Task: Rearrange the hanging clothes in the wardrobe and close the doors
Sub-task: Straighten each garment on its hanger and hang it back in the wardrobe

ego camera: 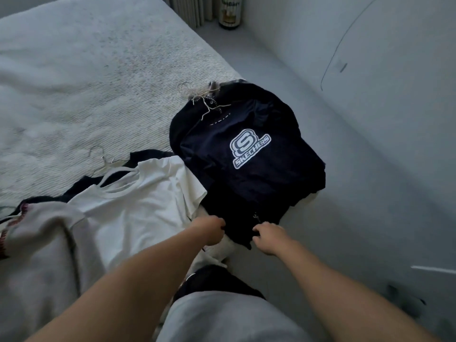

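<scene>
1. Head view looks down on the corner of a bed (74,77), where clothes on hangers lie in heaps; no wardrobe is in sight, so I judge the step in hand to be sorting the garments on the bed before they are hung again

2. The navy T-shirt (246,154) with a pale logo lies at the centre, topping a dark pile whose far end, at twelve o'clock, shows a tangle of hanger hooks (197,95)

3. The left hand (212,228) and the right hand (269,236) both sit at the shirt's near hem, at six o'clock of the pile; the fingers of each are curled and seem to pinch the dark fabric edge

4. At nine o'clock of the navy pile lies a white T-shirt (138,203) on a wire hanger (103,159), and further toward eight o'clock a grey sweatshirt (42,243) drapes over the bed edge

5. The next move, as I judge it, calls for drawing the hem straight, then reaching to the hooks at twelve o'clock to lift the pile without the hangers snagging

6. Hard to make out: how many garments lie under the navy shirt, how the hooks are entangled, and the fingertips themselves, tucked under the cloth; the bottle (230,13) at one o'clock is cut off at the top, and the light is dim
</scene>
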